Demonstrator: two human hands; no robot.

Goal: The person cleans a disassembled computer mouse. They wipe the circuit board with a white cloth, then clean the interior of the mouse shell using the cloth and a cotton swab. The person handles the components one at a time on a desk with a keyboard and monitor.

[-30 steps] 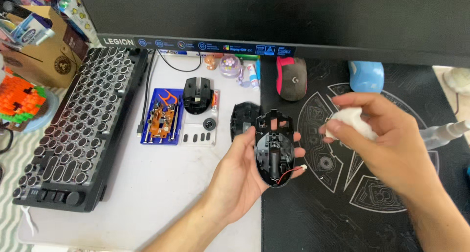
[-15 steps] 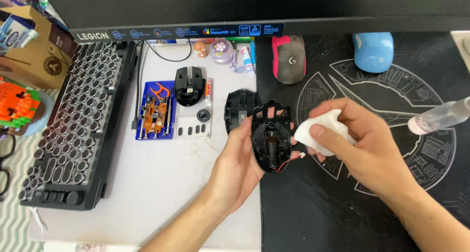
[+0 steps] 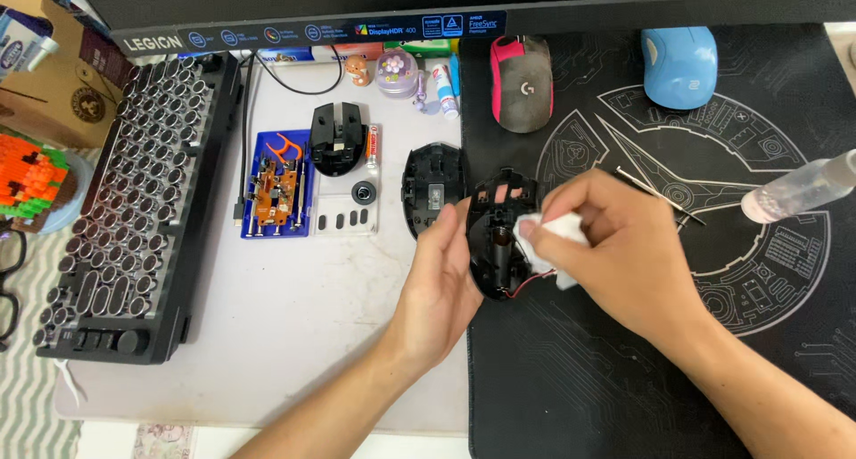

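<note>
At the seam where the pale desk surface [image 3: 267, 334] meets the black desk mat [image 3: 624, 405], the left hand [image 3: 441, 285] cradles an opened black mouse shell [image 3: 496, 245] from its left side, palm and fingers curled along the edge so the hollow interior faces up toward the camera. The shell's long axis runs roughly away from the person, tilted slightly, with its notched front end farthest off and its rounded rear nearest; thin red wires trail out at the lower right edge. The right hand [image 3: 615, 245] comes in from the right, fingers pinched closed on a small white wipe [image 3: 548, 241], which is pressed against the right inner side of the shell. So the shell lies directly left of the wipe, touching it, and both hands meet at the shell, the left gripping it and the right only reaching it through the wipe. Just beyond the shell lies a second black mouse cover [image 3: 432, 187], inside up, apart from both hands. Farther left a blue tray [image 3: 272, 196] carries a brown circuit board, with another black mouse part [image 3: 337, 138] and a scroll wheel beside it. A dark keyboard [image 3: 134, 209] lies at the far left. On the mat sit a black and pink mouse [image 3: 522, 83], a blue mouse [image 3: 679, 67], a clear spray bottle [image 3: 802, 187] lying at the right, and thin metal tools [image 3: 660, 196] just past the right hand.
</note>
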